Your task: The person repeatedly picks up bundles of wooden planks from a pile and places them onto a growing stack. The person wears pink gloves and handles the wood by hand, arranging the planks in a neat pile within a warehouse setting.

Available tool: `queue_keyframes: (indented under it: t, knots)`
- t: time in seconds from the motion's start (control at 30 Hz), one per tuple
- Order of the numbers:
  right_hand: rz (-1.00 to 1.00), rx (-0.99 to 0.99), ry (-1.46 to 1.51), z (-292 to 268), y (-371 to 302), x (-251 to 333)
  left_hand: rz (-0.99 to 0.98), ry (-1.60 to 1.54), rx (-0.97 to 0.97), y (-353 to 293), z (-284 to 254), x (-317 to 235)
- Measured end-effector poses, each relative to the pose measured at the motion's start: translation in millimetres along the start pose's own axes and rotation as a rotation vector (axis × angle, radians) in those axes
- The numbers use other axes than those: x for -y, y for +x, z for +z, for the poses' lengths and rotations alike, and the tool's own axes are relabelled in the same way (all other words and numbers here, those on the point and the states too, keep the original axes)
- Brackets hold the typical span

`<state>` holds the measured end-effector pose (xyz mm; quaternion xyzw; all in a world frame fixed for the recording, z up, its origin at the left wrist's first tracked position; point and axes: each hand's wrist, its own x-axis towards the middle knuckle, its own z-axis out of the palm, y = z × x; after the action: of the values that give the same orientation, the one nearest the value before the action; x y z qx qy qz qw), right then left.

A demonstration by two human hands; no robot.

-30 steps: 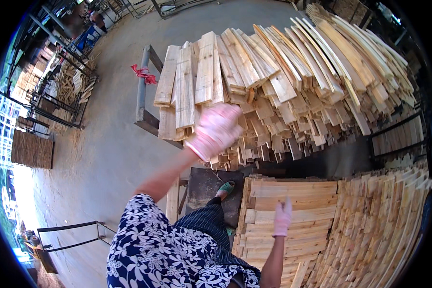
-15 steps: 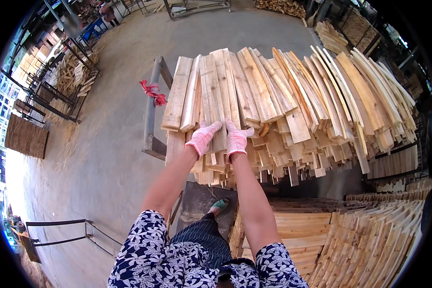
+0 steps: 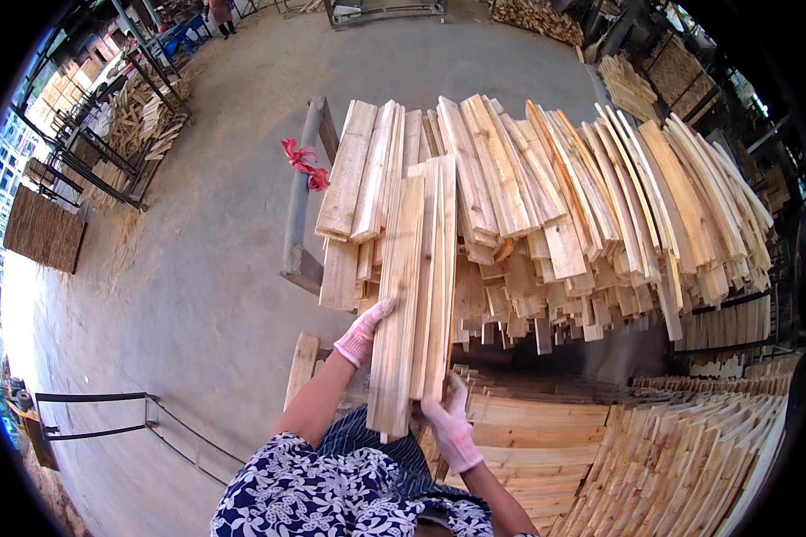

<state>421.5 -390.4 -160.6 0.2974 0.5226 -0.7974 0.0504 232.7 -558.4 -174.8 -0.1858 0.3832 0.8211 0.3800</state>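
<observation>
A small bundle of long wooden boards (image 3: 398, 331) lies lengthwise in front of me, its near end close to my body. My left hand (image 3: 363, 333), in a pink-and-white knit glove, grips the bundle's left edge; its fingers are partly hidden under the wood. At the near right corner my right hand (image 3: 452, 425), gloved alike, holds the board ends, thumb at the end and fingers along the right side. Beyond, the bundle's far end overlaps a large stack of boards (image 3: 537, 197).
A grey metal frame post (image 3: 297, 215) with red cloth strips (image 3: 304, 166) stands left of the stack. Finished-looking rows of boards (image 3: 528, 430) lie at lower right. A black metal rail (image 3: 94, 434) is at lower left. A person (image 3: 219, 16) stands far off.
Several boards came off the stack's top toward me. My left hand shifted to their left side; my right hand moved back to their near end.
</observation>
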Motion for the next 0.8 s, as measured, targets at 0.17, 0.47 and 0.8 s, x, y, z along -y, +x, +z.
queue_keyframes:
  t: [0.17, 0.47, 0.8]
  knots:
    - [0.031, 0.172, -0.029, 11, 99, 100, -0.027, 0.126, -0.075, 0, 18, 24]
    - [-0.244, 0.135, -0.108, -7, 67, 49, -0.043, 0.391, 0.129, -50, 17, 46]
    - [-0.497, -0.636, 0.244, -116, -119, -31, -0.403, 0.79, 0.595, -52, 128, 163]
